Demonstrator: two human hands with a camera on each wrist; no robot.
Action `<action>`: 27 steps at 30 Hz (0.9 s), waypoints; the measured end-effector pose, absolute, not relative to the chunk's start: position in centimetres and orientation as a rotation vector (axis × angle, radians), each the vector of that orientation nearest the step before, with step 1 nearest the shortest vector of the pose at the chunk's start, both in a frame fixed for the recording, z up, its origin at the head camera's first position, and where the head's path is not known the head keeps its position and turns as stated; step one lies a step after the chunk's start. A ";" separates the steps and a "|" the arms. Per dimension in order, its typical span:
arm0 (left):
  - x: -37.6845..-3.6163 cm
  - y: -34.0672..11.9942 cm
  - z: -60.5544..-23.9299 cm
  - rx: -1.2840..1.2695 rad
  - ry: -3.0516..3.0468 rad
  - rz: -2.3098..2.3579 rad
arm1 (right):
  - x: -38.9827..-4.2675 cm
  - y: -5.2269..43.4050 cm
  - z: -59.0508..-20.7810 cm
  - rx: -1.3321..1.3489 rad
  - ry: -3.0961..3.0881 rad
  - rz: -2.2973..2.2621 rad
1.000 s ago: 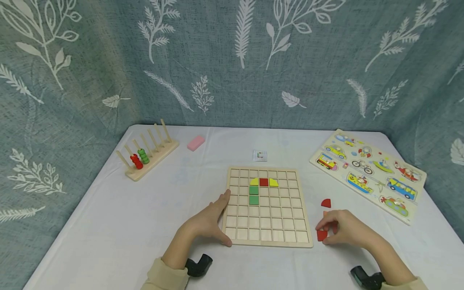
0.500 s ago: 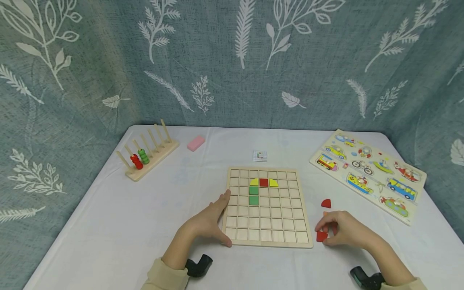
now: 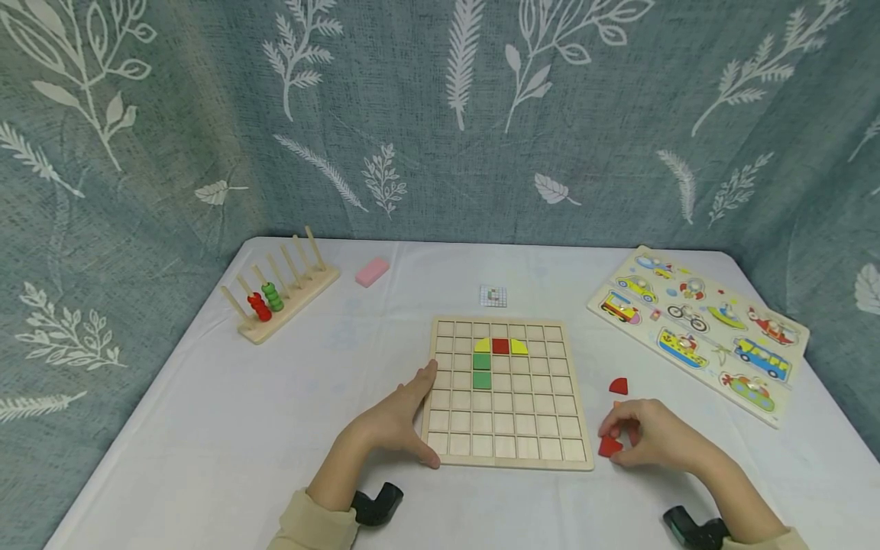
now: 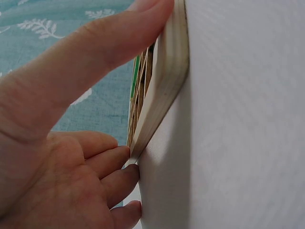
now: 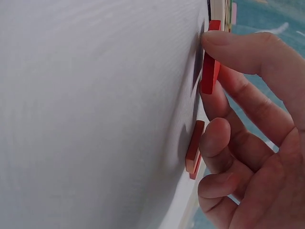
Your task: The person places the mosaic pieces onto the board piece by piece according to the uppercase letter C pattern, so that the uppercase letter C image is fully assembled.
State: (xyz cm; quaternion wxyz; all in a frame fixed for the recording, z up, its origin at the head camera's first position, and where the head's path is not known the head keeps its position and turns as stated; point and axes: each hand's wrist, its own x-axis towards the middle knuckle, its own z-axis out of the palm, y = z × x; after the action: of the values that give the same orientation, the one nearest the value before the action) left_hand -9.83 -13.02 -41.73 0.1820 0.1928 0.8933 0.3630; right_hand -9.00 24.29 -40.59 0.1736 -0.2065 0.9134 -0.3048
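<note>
A wooden grid board (image 3: 536,428) lies in the middle of the white table. It holds a red square (image 3: 500,346) between two yellow pieces, and two green squares (image 3: 482,370) below. My left hand (image 3: 395,420) rests against the board's left edge (image 4: 167,81), fingers straight and thumb at the near corner. Just right of the board, my right hand (image 3: 646,437) pinches a small red piece (image 3: 609,447) (image 5: 210,57) between thumb and finger, one end raised off the cloth. An orange-red piece (image 5: 194,143) lies under its other fingers. A red quarter-round piece (image 3: 619,386) sits beyond the hand.
A wooden peg rack (image 3: 282,294) with red and green beads stands at the back left, with a pink block (image 3: 372,271) beside it. A small pattern card (image 3: 493,296) lies behind the board. A vehicle puzzle board (image 3: 697,328) fills the back right.
The right hand's fingers have shifted slightly on the red piece. The left hand and the board have stayed still.
</note>
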 end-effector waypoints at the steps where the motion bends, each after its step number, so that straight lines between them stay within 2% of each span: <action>1: -9.8 -13.0 -41.7 0.542 2.522 1.023 | -9.0 24.3 -40.6 -0.588 2.594 -0.867; 27: -9.7 -12.9 -41.5 0.526 2.511 1.039 | -9.4 22.1 -40.0 -0.626 2.676 -0.902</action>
State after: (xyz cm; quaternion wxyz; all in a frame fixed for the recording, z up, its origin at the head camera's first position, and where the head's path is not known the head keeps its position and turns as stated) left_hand -9.75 -12.89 -41.52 0.1854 0.1868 0.8914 0.3689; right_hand -9.45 22.12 -40.02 0.1242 -0.2146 0.9180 -0.3094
